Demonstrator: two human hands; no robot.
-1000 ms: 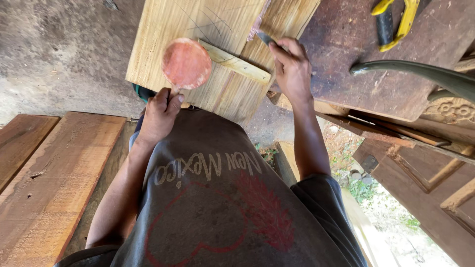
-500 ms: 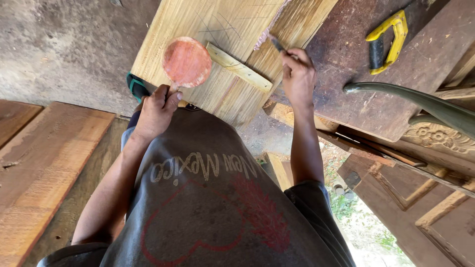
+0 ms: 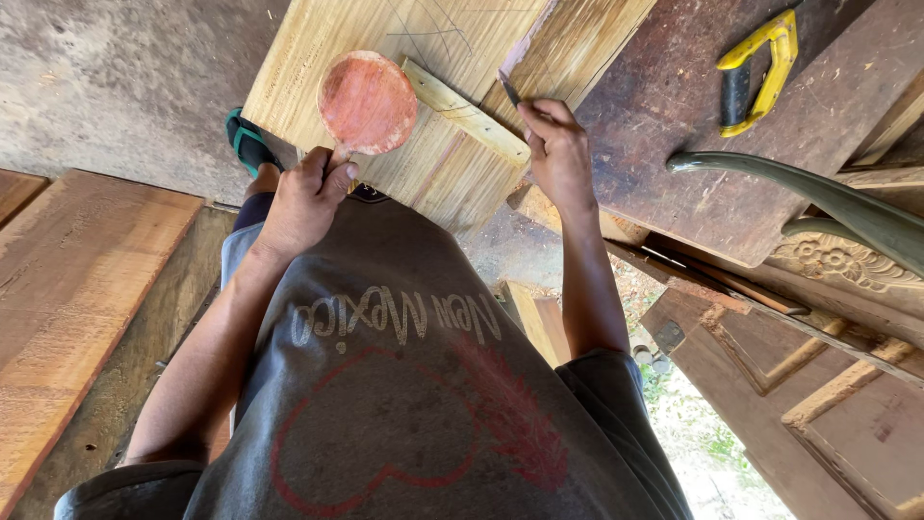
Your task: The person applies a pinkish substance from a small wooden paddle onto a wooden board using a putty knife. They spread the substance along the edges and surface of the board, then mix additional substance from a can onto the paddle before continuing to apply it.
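My left hand [image 3: 304, 197] grips the short handle of a round, reddish wooden paddle [image 3: 368, 103] and holds it flat against a pale yellow wooden board [image 3: 318, 39]. My right hand [image 3: 558, 154] pinches a pencil [image 3: 509, 89] whose tip touches the board's right edge. A narrow pale wood strip [image 3: 462, 111] lies across the board between the two hands. Faint curved pencil lines show on the board above the paddle.
A dark, worn plank [image 3: 674, 125] lies to the right with a yellow-handled tool [image 3: 760, 67] on it. A curved green piece [image 3: 818, 197] and carved wood panels [image 3: 837, 260] lie at the right. Brown planks [image 3: 67, 289] sit at the left. A green sandal [image 3: 245, 140] shows below the board.
The view has shifted a little. My right hand has slid slightly down the board's right edge with the pencil. My left hand still holds the paddle in the same spot.
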